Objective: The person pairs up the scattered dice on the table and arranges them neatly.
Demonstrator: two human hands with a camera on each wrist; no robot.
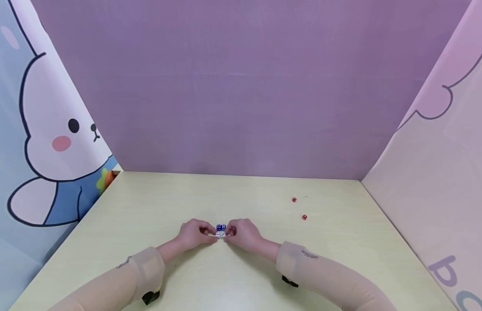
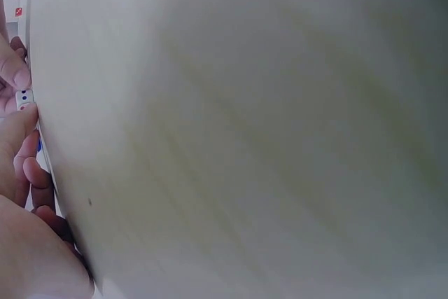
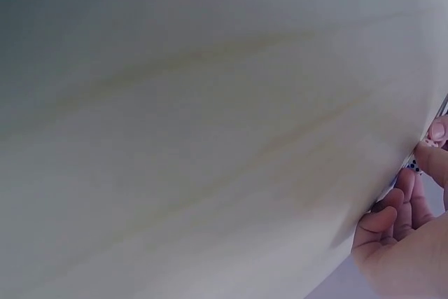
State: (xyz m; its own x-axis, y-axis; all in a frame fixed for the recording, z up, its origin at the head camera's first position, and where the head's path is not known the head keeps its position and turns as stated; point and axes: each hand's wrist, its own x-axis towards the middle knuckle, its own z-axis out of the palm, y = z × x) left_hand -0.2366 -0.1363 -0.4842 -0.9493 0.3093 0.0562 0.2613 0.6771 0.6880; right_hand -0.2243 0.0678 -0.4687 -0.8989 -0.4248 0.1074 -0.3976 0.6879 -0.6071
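Two white dice (image 1: 220, 234) sit side by side on the table between the hands in the head view. Just behind or above them are two blue dice (image 1: 221, 227); which of the two I cannot tell. From the left, my left hand (image 1: 196, 233) holds the white dice at its thumb and fingertips. My right hand (image 1: 244, 234) does the same from the right side. Part of a white die (image 2: 24, 96) shows between the thumbs in the left wrist view. Fingers partly hide the dice in the right wrist view, where the right hand (image 3: 406, 229) appears at the edge.
Two red dice lie apart toward the back right, one farther back (image 1: 294, 199) and one nearer (image 1: 304, 217). The pale wooden table (image 1: 167, 194) meets a purple backdrop (image 1: 241, 95) behind and printed cloth panels at both sides.
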